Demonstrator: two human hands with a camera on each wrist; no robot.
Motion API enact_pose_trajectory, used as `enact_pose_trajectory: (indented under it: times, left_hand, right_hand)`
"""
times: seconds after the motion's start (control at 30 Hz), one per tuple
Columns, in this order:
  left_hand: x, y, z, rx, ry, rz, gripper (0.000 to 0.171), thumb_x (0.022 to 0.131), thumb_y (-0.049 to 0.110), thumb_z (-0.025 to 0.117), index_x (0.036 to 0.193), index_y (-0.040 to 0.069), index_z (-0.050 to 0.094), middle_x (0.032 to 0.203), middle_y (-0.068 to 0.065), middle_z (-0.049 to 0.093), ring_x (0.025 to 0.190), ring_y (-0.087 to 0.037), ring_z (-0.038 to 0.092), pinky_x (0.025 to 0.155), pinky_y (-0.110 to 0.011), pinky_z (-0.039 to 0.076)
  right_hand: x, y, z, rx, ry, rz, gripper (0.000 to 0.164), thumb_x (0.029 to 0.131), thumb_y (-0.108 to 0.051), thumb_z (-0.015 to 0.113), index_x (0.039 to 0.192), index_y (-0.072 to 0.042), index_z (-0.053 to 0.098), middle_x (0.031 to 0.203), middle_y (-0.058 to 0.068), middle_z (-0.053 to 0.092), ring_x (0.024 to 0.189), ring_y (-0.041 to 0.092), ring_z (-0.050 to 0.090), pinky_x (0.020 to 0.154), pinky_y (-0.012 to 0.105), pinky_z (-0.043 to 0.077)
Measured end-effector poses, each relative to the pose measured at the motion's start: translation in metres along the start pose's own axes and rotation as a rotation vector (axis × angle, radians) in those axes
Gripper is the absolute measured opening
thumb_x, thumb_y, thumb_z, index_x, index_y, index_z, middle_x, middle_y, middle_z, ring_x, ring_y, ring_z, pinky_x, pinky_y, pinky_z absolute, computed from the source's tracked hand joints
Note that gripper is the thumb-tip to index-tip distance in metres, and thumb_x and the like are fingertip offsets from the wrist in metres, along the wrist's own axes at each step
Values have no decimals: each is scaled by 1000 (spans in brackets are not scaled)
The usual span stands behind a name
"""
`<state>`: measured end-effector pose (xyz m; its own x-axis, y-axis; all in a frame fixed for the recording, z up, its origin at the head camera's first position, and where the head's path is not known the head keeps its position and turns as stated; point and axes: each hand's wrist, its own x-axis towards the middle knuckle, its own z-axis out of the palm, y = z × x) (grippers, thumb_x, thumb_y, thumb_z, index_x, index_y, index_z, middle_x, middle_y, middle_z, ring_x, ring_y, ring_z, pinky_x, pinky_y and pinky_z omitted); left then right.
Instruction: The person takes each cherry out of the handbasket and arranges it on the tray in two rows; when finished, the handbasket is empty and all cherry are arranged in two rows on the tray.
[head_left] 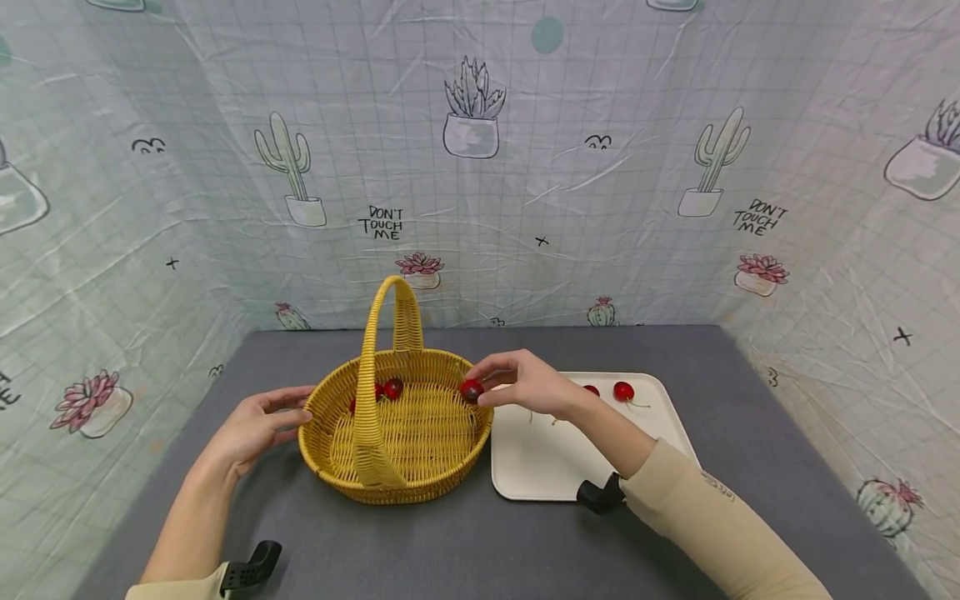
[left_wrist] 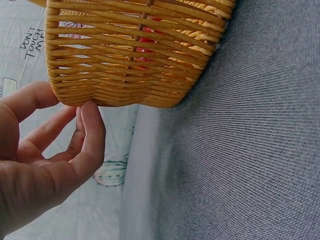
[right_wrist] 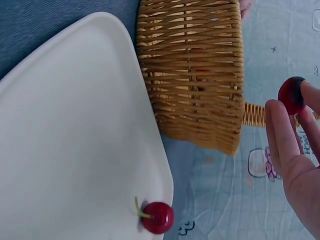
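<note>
A yellow wicker basket (head_left: 390,493) with a tall arched handle stands on the table. My left hand (head_left: 251,429) touches its left rim with the fingertips; the left wrist view shows these fingers (left_wrist: 92,125) lightly bent against the outer weave. Between thumb and fingers, my right hand (head_left: 528,387) pinches a dark red cherry (right_wrist: 292,95) just above the basket's right rim. A few cherries (head_left: 393,388) lie inside the basket on the left, partly behind the handle. On the white tray (head_left: 536,467) sit more cherries (head_left: 623,391) with stems, some partly hidden by my right hand.
The tray lies close against the basket's right side. Grey cloth covers the tabletop (head_left: 465,550). A printed fabric backdrop (head_left: 525,192) rises behind and on both sides. The basket's handle (head_left: 367,400) arches high over its middle.
</note>
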<state>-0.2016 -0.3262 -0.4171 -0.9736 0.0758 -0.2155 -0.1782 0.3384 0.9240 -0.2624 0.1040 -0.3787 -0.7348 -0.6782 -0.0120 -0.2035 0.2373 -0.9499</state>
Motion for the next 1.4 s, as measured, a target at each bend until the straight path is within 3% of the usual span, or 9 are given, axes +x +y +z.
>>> enact_pose_trajectory:
  times: [0.33, 0.5, 0.67, 0.9, 1.17, 1.4]
  left_hand:
    - [0, 1, 1, -5, 1, -4, 64, 100, 14, 69, 154, -4, 41, 145, -24, 49, 108, -5, 61, 94, -39, 57]
    - [0, 2, 0, -5, 2, -1, 64, 100, 15, 69, 155, -4, 41, 145, -24, 48, 108, -4, 61, 94, -39, 57]
    - [0, 3, 0, -17, -7, 0, 65, 100, 15, 69, 155, -5, 40, 147, -26, 47, 109, -4, 60, 94, -38, 57]
    - [0, 3, -1, -40, -30, 7, 65, 102, 14, 67, 155, -6, 37, 149, -28, 44, 109, -4, 61, 92, -34, 57]
    - [1, 1, -2, -50, -43, 2, 65, 102, 13, 67, 156, -6, 36, 149, -28, 44, 110, -7, 62, 91, -35, 58]
    - [2, -2, -3, -83, -62, -1, 67, 102, 12, 66, 157, -6, 33, 151, -28, 42, 110, -4, 61, 93, -35, 57]
  right_hand:
    - [-25, 12, -15, 43, 52, 71, 34, 92, -6, 77, 125, -4, 71, 121, 11, 70, 110, 26, 69, 88, 36, 57]
    - [-36, 20, -20, 43, 88, 105, 34, 92, -5, 77, 125, -3, 69, 119, 12, 69, 110, 29, 67, 88, 43, 57]
    - [-48, 29, -23, 24, 111, 132, 36, 90, -7, 79, 124, -1, 69, 115, 13, 71, 109, 29, 67, 88, 37, 56]
    - [-60, 44, -21, -17, 121, 114, 32, 89, -6, 80, 119, -1, 71, 114, 11, 71, 107, 31, 68, 87, 34, 54]
    - [-68, 56, -15, -11, 121, 154, 32, 87, -6, 81, 117, 0, 71, 115, 10, 69, 108, 29, 68, 90, 33, 56]
    - [-71, 67, -8, -39, 117, 185, 30, 86, -6, 81, 114, 0, 72, 106, 9, 73, 102, 26, 67, 85, 28, 55]
